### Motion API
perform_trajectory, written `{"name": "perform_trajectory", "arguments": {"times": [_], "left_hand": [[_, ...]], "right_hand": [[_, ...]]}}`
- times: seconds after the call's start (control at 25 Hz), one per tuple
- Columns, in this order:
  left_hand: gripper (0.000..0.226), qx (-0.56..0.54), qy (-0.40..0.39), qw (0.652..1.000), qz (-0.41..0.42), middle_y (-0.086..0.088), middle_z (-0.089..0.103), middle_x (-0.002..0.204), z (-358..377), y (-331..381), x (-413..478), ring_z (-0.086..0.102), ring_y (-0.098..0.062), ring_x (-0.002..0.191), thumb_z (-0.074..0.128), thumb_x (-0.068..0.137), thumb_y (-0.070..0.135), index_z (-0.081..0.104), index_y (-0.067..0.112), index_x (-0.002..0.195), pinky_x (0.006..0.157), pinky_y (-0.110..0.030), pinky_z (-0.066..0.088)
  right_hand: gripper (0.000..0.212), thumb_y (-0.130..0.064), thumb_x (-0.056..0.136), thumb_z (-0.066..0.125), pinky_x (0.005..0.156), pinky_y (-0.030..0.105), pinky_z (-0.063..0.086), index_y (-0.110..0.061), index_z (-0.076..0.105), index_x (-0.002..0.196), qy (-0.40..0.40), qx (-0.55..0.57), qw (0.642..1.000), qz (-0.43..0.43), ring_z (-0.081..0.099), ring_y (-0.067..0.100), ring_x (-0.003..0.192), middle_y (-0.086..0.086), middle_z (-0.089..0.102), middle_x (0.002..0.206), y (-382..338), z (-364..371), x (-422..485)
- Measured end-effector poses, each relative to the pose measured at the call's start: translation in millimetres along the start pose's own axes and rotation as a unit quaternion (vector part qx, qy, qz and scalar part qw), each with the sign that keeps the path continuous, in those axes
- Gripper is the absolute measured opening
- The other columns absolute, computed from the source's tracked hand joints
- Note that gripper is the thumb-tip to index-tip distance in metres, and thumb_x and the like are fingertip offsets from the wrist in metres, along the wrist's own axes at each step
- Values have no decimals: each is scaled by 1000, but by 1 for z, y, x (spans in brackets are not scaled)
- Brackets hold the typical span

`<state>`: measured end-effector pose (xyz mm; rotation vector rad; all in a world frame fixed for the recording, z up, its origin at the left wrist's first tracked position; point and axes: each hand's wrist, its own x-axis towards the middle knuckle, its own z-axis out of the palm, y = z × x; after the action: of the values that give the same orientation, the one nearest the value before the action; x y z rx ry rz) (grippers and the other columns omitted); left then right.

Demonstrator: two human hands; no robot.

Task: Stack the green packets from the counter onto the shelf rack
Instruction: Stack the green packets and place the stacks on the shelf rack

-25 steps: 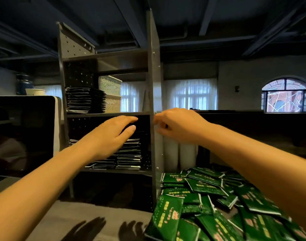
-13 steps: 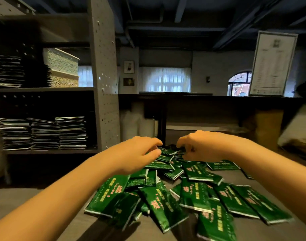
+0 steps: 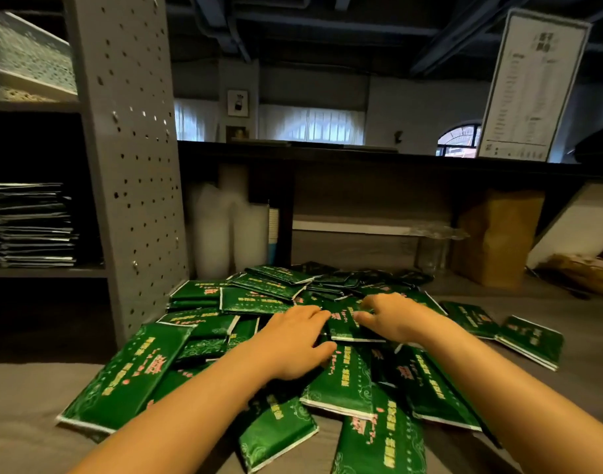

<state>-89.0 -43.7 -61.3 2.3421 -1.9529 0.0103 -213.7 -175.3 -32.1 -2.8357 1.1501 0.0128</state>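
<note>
The grey counter point(image 3: 26, 398) lay bare along its left near side and again at the right, past the last two packets, so there was open room on both flanks of the heap. At the left the perforated grey upright point(image 3: 132, 159) of the shelf rack point(image 3: 47, 271) stood close against the pile, its foot almost touching the nearest packets. Behind the pile, toward the counter's back edge, stood stacked translucent cups point(image 3: 221, 230) and a brown paper bag point(image 3: 498, 237).

The green packets point(image 3: 129, 374) lay in a loose, overlapping heap across the middle of the counter; more than twenty showed, and an exact count could not be made because many were buried. Each was a flat, glossy, dark green rectangle with pale edges, scrollwork and yellow and red lettering. Two lay apart near the right edge. On the rack's lower shelf, stacks of flat packets point(image 3: 30, 224) lay edge-on; their colour could not be told.

Two hands showed. The left hand point(image 3: 293, 343) rested palm-down on the heap, fingers spread. The right hand point(image 3: 392, 319) had curled fingers at the edge of one packet point(image 3: 344, 325) on top of the pile between the hands; whether either grip was closed on it could not be told.
</note>
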Motion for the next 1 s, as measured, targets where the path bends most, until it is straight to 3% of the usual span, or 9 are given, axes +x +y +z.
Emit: {"name": "perform_trajectory", "arguments": {"times": [0.24,0.36,0.48,0.56,0.64,0.76,0.84,0.92,1.0], "left_hand": [[68,19,2,1000,-6,-6,24,155,12,8,19,22,-21,141,27,97,53,10,16,151,116,-40,14],[66,12,10,1000,7,-2,26,154,18,6,14,21,-17,141,25,96,55,14,19,150,117,-37,11],[64,-14,32,999,15,2,22,155,16,4,5,18,-13,142,27,97,54,14,21,150,116,-31,9],[61,-46,72,996,16,4,22,155,14,4,1,18,-11,142,29,97,50,13,23,150,115,-28,10],[59,-99,126,987,16,7,22,155,11,5,-1,19,-9,141,32,98,46,13,25,150,114,-26,14],[64,-215,192,958,4,9,21,155,8,4,0,20,-6,140,39,97,42,8,27,150,112,-24,18],[71,-304,226,925,-8,8,23,153,7,5,0,26,-6,137,44,94,42,3,26,150,109,-23,23],[77,-423,258,869,-16,3,31,149,2,8,-1,37,-7,129,49,92,38,-1,27,149,100,-23,33],[77,-528,274,803,-23,0,38,142,-4,14,-2,49,-2,113,51,92,32,0,28,149,85,-14,41]], "right_hand": [[62,-59,90,45,97,38,43,-22,37,140,52,39,998,17,48,27,126,7,49,140,10,27,20],[61,-50,90,53,99,36,44,-25,33,143,78,134,988,-13,48,23,126,4,48,141,18,33,20],[60,-39,89,60,98,36,45,-27,34,142,122,152,980,-26,50,21,124,2,52,138,21,33,17],[58,-25,90,61,97,38,46,-27,34,141,174,156,971,-49,51,21,122,3,54,134,19,33,16],[59,-11,90,57,100,39,44,-24,33,142,223,231,944,-71,49,19,123,3,51,135,15,30,13],[59,-2,92,52,105,29,39,-21,32,145,285,378,876,-97,39,5,126,-2,44,140,10,21,6],[59,-2,94,51,99,16,34,-21,30,146,314,448,830,-112,37,-6,120,-9,42,139,4,15,-1],[59,-1,94,50,93,9,39,-23,31,145,313,520,783,-136,45,-18,107,-19,45,129,-4,11,-9],[55,-1,94,49,91,11,45,-27,36,140,293,562,755,-171,52,-16,105,-19,52,124,-15,13,-15]]}}
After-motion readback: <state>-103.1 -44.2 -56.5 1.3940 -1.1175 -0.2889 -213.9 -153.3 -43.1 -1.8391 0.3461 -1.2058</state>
